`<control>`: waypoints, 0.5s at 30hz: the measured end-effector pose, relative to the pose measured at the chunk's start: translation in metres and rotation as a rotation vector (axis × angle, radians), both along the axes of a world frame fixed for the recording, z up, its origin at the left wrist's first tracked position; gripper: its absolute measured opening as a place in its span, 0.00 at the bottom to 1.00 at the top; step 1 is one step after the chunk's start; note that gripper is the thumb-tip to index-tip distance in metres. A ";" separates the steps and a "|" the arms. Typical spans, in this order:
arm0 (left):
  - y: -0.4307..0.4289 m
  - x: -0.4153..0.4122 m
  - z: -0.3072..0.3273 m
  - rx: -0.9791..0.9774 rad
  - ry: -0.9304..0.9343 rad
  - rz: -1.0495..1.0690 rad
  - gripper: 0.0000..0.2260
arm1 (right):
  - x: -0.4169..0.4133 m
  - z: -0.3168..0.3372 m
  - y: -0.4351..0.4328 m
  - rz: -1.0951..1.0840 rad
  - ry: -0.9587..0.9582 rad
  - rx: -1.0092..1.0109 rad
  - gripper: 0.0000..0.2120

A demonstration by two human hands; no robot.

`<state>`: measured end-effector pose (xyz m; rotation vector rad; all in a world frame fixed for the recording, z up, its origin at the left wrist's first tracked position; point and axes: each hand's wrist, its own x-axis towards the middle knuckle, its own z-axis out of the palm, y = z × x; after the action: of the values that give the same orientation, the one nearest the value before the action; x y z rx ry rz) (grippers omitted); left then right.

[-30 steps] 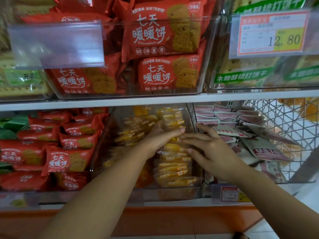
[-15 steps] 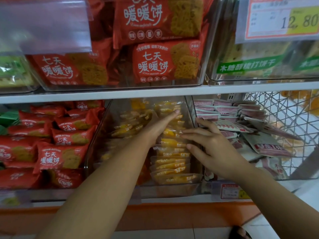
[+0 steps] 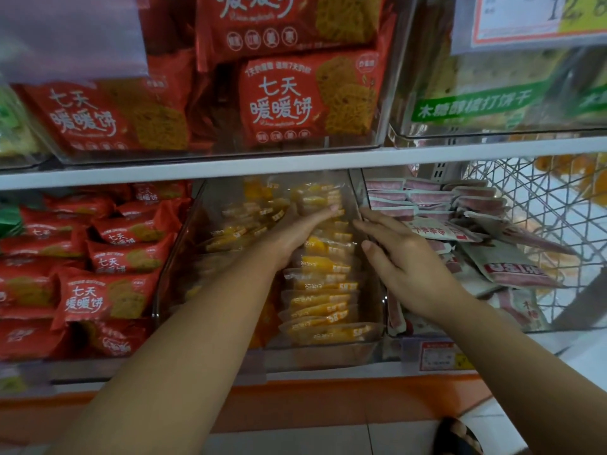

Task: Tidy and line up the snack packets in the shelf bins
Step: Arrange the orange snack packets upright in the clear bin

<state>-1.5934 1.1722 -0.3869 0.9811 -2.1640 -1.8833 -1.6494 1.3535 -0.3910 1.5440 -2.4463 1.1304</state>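
Nearest, the right hand (image 3: 410, 261) hovers with fingers spread and loose, holding nothing, at the clear divider (image 3: 358, 188) between two bins. Just beyond it the left hand (image 3: 295, 234) lies flat, fingers straight, on the row of yellow packets (image 3: 323, 290) standing on edge along the middle bin's right side. A hard push could, I judge, buckle that row or tip it into the looser pile (image 3: 236, 234) to its left. In the next bin the pink packets (image 3: 512, 270) lie askew, and a stray right wrist could scatter them.

Upper shelf (image 3: 295, 165) low over yellow packets (image 3: 323, 284); bin wall (image 3: 358, 195) blocks right.
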 end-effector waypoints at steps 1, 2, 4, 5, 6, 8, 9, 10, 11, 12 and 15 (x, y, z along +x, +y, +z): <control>0.000 0.000 0.001 -0.010 -0.004 -0.012 0.46 | 0.001 0.000 0.000 0.000 0.002 0.001 0.22; -0.001 0.000 0.001 -0.010 -0.009 -0.028 0.47 | 0.001 0.000 0.000 0.002 0.002 0.003 0.23; -0.003 0.002 0.001 -0.009 -0.013 -0.053 0.43 | 0.002 0.000 0.000 0.010 -0.002 0.011 0.23; -0.002 0.003 0.002 -0.010 -0.014 -0.058 0.39 | 0.002 0.001 0.000 0.013 -0.006 0.014 0.23; -0.001 0.004 0.002 -0.010 -0.016 -0.053 0.38 | 0.003 0.003 0.000 0.016 -0.010 0.020 0.22; 0.006 0.004 0.007 -0.078 -0.038 0.008 0.40 | 0.002 0.006 0.003 0.017 -0.020 0.047 0.19; 0.010 0.006 0.012 -0.164 -0.045 0.037 0.40 | 0.002 0.009 0.004 0.014 -0.015 0.059 0.18; 0.013 0.009 0.019 -0.265 -0.049 0.051 0.38 | 0.003 0.012 0.004 0.008 0.001 0.066 0.18; 0.017 0.015 0.028 -0.356 -0.024 0.036 0.34 | 0.004 0.016 0.004 -0.003 0.021 0.064 0.18; 0.018 0.022 0.037 -0.403 0.019 0.005 0.29 | 0.005 0.021 0.004 -0.015 0.043 0.054 0.18; 0.012 0.061 0.061 -0.459 0.169 -0.122 0.19 | 0.016 0.034 -0.002 0.029 0.102 0.047 0.17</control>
<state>-1.5319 1.1845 -0.3255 0.5916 -2.4323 -1.3492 -1.6334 1.3515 -0.3573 1.6129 -2.4089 0.9789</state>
